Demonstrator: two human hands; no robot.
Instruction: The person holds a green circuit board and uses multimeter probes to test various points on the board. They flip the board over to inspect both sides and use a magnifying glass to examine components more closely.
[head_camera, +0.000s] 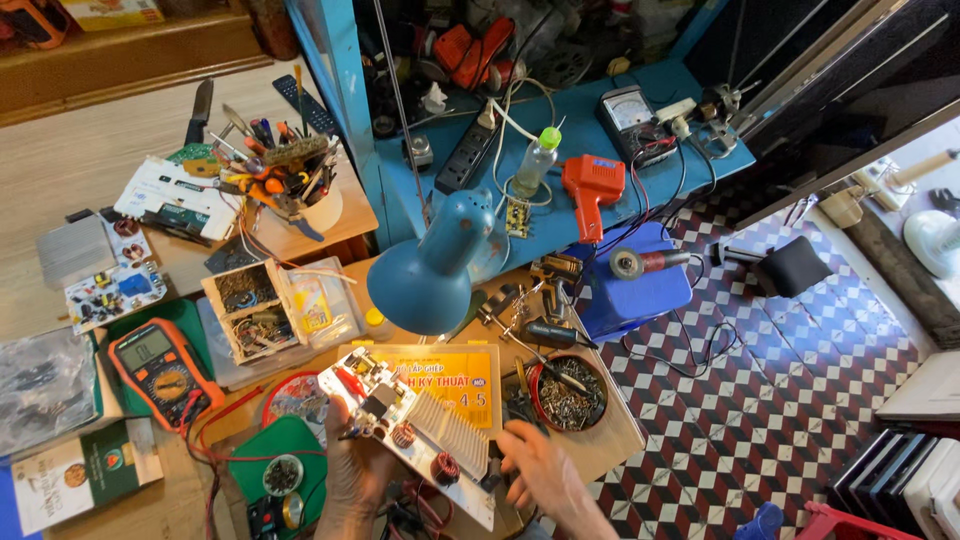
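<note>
Filling the middle of the view, a cluttered wooden desk (610, 440) is seen, with a glossy blue dome lamp (430, 270) at twelve o'clock from the hands. A white rectangular circuit board (400, 425), fitted with a ribbed metal heatsink and copper-wound coils, is held tilted at the low centre. Its nine o'clock edge is grasped by the left hand (355, 475); the right hand (530, 465) is spread at its three o'clock side, fingers loose, gripping nothing. A round red tin of screws (568, 392) lies at one o'clock from the right hand.
</note>
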